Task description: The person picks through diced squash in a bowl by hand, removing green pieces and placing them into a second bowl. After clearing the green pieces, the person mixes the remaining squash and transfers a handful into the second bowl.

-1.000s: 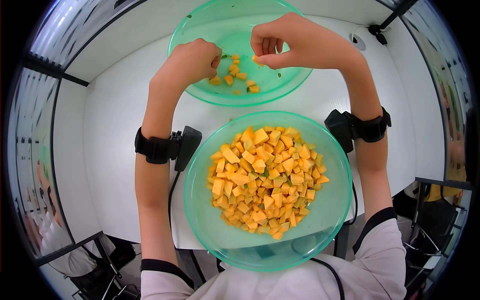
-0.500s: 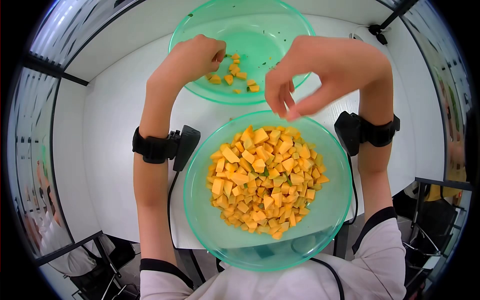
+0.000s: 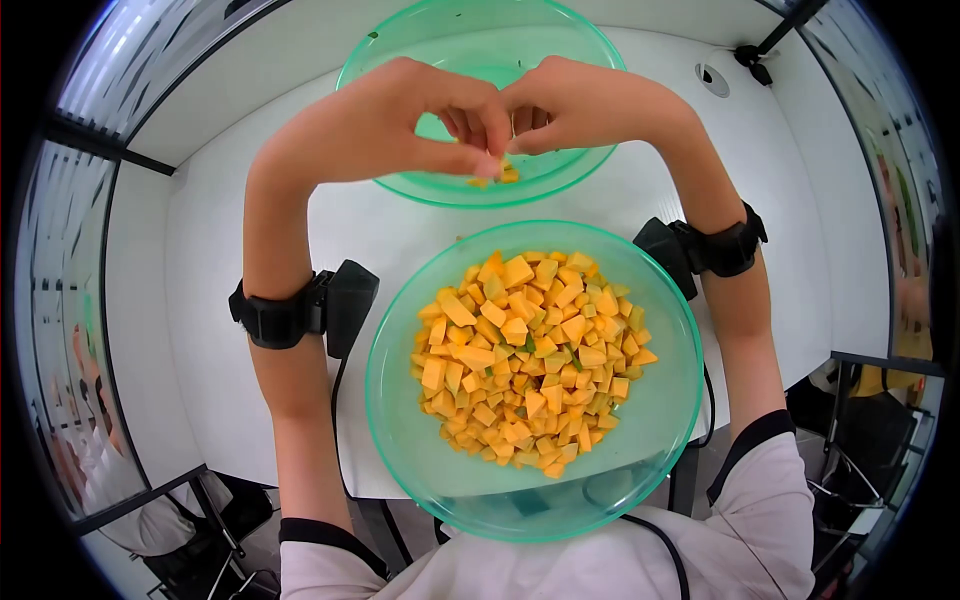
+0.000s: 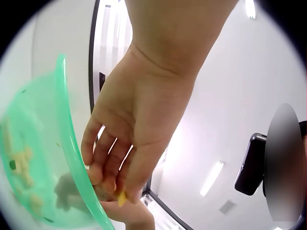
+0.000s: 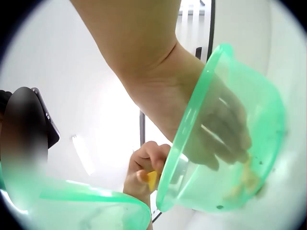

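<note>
Care at the far bowl (image 3: 560, 180) suits this step: left hand (image 3: 400, 115) pinches a yellow cube (image 4: 122, 198) against right hand (image 3: 580, 105) fingers, curled beside it, best parted low over the rim.

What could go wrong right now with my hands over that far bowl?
1. The left hand pinches a small orange cube only at the fingertips, right above the far bowl's near rim; it may slip and land on the table.
2. Both hands meet tightly, so the right hand could knock the cube loose.
</note>
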`<control>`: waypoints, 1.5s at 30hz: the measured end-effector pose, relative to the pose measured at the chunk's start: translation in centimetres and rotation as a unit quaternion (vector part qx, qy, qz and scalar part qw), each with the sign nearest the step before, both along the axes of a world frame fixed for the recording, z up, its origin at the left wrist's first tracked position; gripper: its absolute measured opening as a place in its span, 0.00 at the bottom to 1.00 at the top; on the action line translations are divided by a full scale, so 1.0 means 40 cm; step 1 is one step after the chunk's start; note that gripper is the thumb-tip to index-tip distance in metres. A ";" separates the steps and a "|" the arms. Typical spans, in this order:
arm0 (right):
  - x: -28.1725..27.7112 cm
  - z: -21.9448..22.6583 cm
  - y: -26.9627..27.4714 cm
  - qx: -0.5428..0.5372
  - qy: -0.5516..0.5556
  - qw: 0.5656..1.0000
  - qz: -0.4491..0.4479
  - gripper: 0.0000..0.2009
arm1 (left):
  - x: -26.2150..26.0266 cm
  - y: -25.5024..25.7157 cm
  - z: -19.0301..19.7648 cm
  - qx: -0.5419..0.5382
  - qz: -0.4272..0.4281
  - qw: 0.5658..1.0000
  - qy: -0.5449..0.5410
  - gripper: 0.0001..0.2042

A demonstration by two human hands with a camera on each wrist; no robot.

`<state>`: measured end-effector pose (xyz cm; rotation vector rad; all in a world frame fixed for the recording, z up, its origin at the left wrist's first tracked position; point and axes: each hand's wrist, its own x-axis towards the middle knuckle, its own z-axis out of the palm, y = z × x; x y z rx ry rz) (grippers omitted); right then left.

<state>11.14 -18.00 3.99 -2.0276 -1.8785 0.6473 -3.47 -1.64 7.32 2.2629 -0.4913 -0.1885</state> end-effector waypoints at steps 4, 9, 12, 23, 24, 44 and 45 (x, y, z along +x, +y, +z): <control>0.001 -0.033 0.018 -0.011 0.028 0.999 -0.014 0.10 | 0.001 -0.015 -0.009 -0.041 -0.096 0.994 0.033 0.09; 0.006 -0.058 0.027 0.004 0.042 0.999 0.016 0.11 | 0.010 -0.024 -0.023 -0.032 -0.111 0.992 0.042 0.09; -0.006 -0.046 0.020 0.005 0.021 1.000 0.015 0.10 | 0.016 -0.019 -0.035 -0.033 -0.076 0.996 0.025 0.08; -0.009 -0.053 0.024 -0.046 -0.007 0.999 0.007 0.10 | 0.048 0.056 -0.129 0.179 0.144 0.973 -0.001 0.06; -0.011 -0.050 0.024 -0.048 -0.011 0.999 0.006 0.10 | 0.048 0.056 -0.133 0.185 0.151 0.971 0.004 0.06; -0.019 -0.047 0.025 -0.073 -0.037 0.997 -0.007 0.08 | 0.045 0.046 -0.146 0.242 0.172 0.955 -0.006 0.09; -0.020 -0.047 0.026 -0.073 -0.037 0.997 -0.008 0.08 | 0.046 0.047 -0.147 0.240 0.169 0.956 0.001 0.08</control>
